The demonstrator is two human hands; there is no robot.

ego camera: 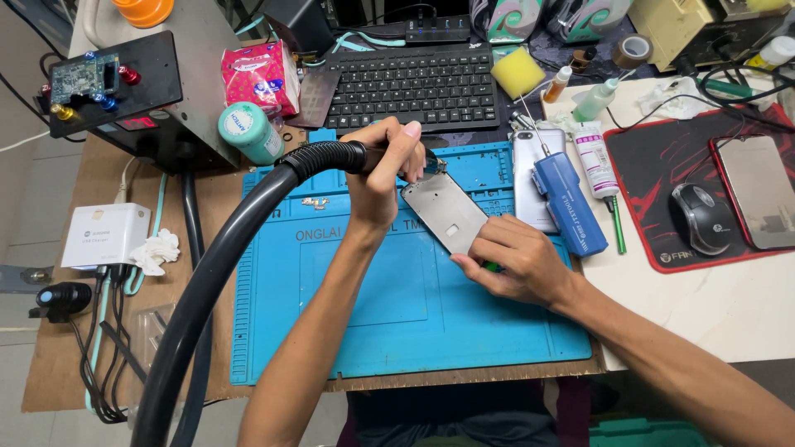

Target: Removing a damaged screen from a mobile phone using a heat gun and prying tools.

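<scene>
Left hand: our left hand (383, 170) is closed round the handle of a hot-air wand (364, 157), nozzle end tipped down at the top edge of the phone frame (443, 211); a high grip, likely so the tip can be steered finely.
Hose: the wand's black ribbed hose (224, 273) loops off to the lower left, clear of the work.
Right hand: our right hand (517, 261) lies curled on the frame's lower end, fingers pressing it flat; something green shows under the fingers, too hidden to name. We judge this a steadying hold.
Phone frame: grey, flat, slanted on the blue work mat (414, 314), mid-mat, between both hands.
Beside the work: a blue electric screwdriver (567, 203) lies on a grey phone (530, 178) just right of the frame, within reach.
Further off: keyboard (410, 87) behind the mat; black mouse (700, 217) on a red-edged pad (662, 165); a second flat phone part (760, 190) on that pad.
Left bench: black station box (141, 99) with a circuit board on top.
</scene>
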